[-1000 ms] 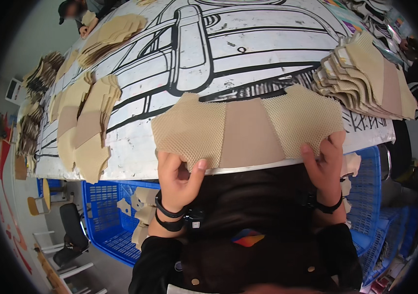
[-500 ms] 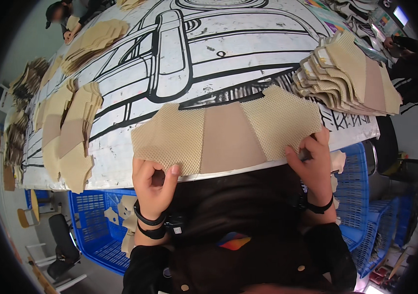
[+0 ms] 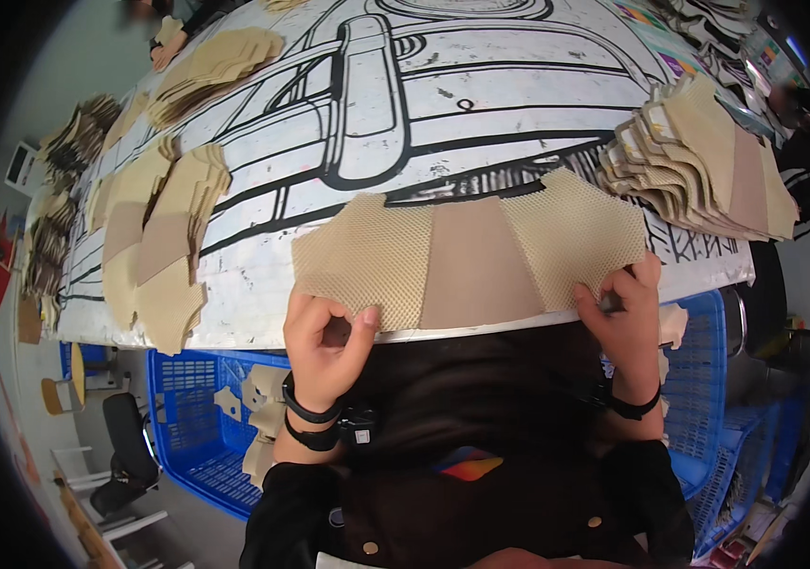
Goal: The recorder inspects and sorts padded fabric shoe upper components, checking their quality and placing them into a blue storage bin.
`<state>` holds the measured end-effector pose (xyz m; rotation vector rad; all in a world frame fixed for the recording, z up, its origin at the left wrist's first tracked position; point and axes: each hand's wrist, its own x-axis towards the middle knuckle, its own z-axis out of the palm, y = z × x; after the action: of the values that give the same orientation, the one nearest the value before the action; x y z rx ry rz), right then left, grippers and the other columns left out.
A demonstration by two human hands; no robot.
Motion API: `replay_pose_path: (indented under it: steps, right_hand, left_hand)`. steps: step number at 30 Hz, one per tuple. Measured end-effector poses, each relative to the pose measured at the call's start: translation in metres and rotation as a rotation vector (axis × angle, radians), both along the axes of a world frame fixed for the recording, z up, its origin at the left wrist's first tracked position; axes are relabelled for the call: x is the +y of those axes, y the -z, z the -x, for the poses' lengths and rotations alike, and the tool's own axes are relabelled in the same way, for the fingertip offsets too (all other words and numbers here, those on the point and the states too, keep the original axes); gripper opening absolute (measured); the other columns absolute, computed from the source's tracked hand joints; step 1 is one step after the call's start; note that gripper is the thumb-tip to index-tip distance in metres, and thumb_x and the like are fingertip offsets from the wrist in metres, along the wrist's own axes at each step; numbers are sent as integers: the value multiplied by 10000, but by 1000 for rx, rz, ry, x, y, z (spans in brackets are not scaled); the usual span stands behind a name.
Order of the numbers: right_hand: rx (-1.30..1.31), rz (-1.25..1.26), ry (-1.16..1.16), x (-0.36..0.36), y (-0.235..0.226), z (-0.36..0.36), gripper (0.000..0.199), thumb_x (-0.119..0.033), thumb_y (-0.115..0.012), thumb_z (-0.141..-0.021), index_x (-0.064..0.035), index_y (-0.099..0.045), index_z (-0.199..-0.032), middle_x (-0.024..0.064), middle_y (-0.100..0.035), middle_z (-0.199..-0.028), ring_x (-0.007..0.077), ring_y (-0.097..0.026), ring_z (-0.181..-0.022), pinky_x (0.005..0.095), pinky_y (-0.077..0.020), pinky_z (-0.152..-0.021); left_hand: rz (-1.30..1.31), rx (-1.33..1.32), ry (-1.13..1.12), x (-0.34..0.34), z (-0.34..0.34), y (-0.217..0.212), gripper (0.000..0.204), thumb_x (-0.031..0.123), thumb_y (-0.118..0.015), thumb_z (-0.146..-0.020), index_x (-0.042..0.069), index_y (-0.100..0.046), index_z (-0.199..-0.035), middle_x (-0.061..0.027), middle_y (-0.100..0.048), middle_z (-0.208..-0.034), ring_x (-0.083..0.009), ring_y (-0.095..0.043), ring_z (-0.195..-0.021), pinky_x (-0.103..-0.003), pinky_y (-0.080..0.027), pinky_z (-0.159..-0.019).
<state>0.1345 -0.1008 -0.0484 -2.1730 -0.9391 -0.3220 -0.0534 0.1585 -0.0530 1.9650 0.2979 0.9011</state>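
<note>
A beige fabric panel [image 3: 477, 266] lies spread at the front edge of the table, with mesh wings on both sides and a smooth, darker beige section in the middle. My left hand [image 3: 327, 343] pinches its lower left edge between thumb and fingers. At the lower right edge, my right hand [image 3: 625, 318] grips the mesh the same way, its fingers curled. The panel's upper neckline is curved, and both wing tips reach outward past my hands.
Stacked beige panels [image 3: 708, 166] stand at the right. More stacks [image 3: 173, 232] lie at the left, with another pile [image 3: 215, 71] farther back. Below the table edge are a blue basket [image 3: 196, 465] holding fabric pieces and another blue basket [image 3: 694, 379]. Another person's hand [image 3: 170, 43] shows at the far left.
The whole view has shifted, so table, stacks and hands sit farther right in the picture. Both hands keep their hold on the panel, which lies much as before.
</note>
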Motion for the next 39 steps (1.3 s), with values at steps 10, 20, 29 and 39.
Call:
replay_pose_path:
  steps: [10,20,29,39]
  right_hand:
    - [-2,-7,-17,-1,5,-2,304,-24,-768,-621,-43,-466,-649,131,-523,-943,336,-448,-936,405,-380,-802]
    - [9,-55,-22,0,5,-1,319,-19,-749,-649,-40,-431,-658,115,-472,-853,308,-428,-873,367,-366,-762]
    - [16,-76,-24,1,6,-1,306,-21,-742,-665,-36,-436,-662,111,-448,-822,306,-420,-848,371,-356,-735]
    - [6,-54,-29,0,4,-1,305,-21,-741,-658,-41,-436,-656,118,-478,-858,312,-431,-869,378,-368,-753]
  left_hand:
    - [-335,-33,-108,6,-2,1,213,61,-758,-678,58,-547,-699,-112,-557,-968,-294,-426,-995,-383,-331,-881]
    - [-104,-39,-74,8,0,3,182,65,-744,-723,43,-564,-732,-118,-513,-1003,-268,-431,-995,-343,-338,-882]
    - [-2,-51,-76,5,-4,4,164,34,-730,-743,28,-566,-746,-128,-504,-1047,-252,-448,-1020,-328,-364,-886]
    - [-72,3,-107,6,-3,3,173,55,-735,-725,32,-564,-714,-123,-537,-1015,-260,-460,-996,-332,-365,-870]
